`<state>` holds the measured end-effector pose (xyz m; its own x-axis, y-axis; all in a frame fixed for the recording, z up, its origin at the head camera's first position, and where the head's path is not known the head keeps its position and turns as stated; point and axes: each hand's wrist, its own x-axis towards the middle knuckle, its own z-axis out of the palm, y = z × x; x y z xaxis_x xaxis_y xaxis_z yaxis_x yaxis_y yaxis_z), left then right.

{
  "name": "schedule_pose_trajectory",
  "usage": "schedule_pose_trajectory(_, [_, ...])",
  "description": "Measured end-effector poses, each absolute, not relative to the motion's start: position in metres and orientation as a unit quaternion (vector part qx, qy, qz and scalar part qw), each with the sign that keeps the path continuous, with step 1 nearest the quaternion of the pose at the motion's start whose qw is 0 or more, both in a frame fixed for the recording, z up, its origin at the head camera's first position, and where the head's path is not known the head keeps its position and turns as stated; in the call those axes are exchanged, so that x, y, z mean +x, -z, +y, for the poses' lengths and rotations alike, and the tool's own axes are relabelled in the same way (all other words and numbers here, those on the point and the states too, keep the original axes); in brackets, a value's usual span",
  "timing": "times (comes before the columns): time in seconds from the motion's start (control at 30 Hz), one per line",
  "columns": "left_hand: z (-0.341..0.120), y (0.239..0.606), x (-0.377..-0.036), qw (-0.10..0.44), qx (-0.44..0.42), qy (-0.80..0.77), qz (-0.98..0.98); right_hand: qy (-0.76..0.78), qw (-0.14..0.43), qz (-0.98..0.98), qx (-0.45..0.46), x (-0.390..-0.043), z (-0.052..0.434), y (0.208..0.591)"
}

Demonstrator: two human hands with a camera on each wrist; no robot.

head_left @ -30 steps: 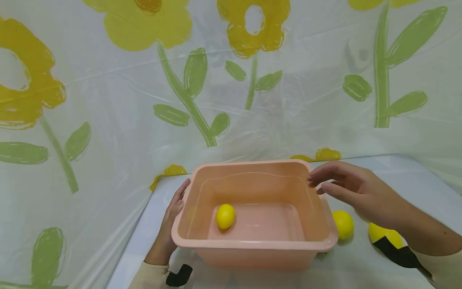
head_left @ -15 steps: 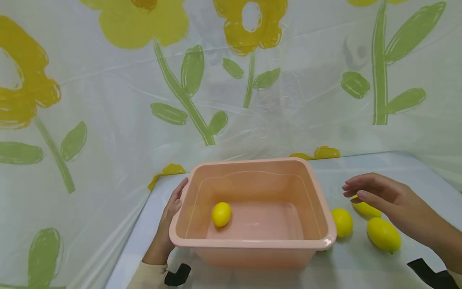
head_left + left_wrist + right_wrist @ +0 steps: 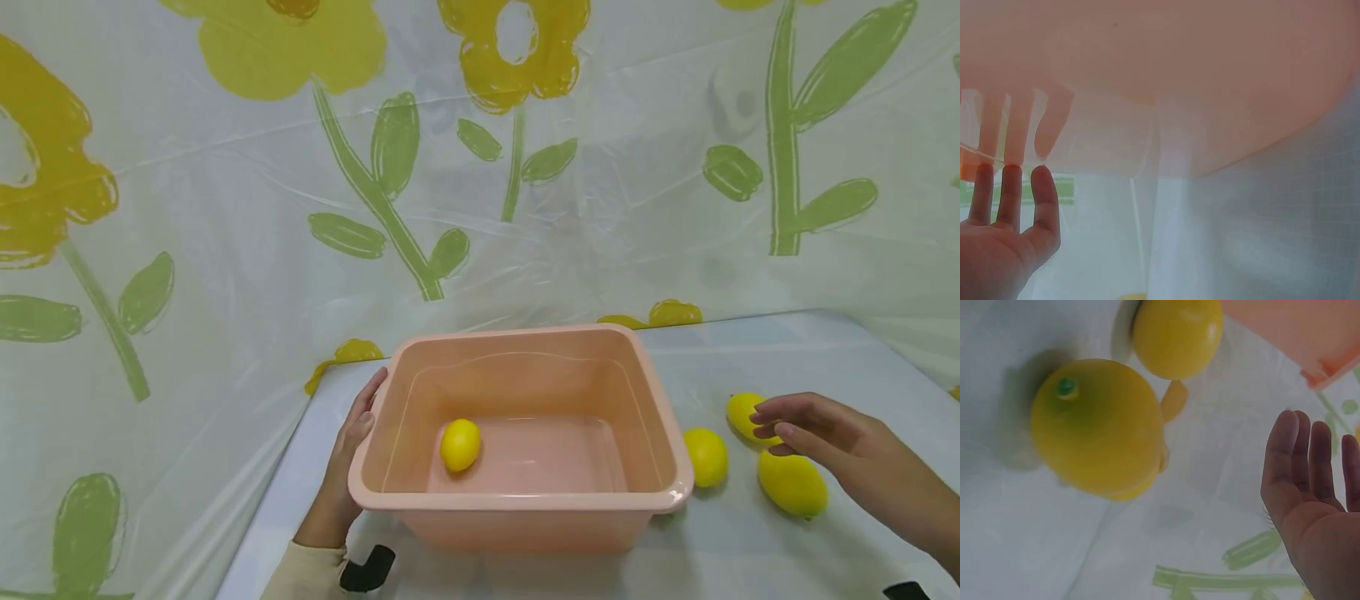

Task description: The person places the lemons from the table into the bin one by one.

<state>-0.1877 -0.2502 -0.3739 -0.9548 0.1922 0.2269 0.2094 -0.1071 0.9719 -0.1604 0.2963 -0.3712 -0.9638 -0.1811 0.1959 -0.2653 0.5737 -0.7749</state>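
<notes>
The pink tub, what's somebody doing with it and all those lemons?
A person has their left hand against the outside of the pink tub, on its left side, with fingertips touching it. One yellow lemon lies inside. Three more lemons lie on the white table, to the right of the tub. The right hand hovers near those three, fingers loosely bent, holding nothing.

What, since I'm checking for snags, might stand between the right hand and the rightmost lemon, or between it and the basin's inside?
Nothing visible stands between the right hand and the rightmost lemon. Toward the basin, another lemon lies in between, then the right wall bars the direct way in.
</notes>
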Motion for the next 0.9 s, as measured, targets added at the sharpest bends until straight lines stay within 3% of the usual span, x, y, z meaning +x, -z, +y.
schedule_pose_trajectory(0.5, [-0.249, 0.372, -0.187, -0.003, -0.158, 0.751, -0.641, -0.435, 0.058, -0.897, 0.055, -0.151, 0.305, 0.387])
schedule_pose_trajectory(0.73, [-0.249, 0.372, -0.19, -0.003, -0.162, 0.748, -0.643, -0.411, 0.103, -0.905, 0.036, -0.151, 0.311, 0.399])
schedule_pose_trajectory(0.9, [-0.253, 0.378, -0.191, 0.019, -0.19, 0.737, -0.648, -0.401, 0.084, -0.912, 0.022, -0.157, 0.313, 0.402])
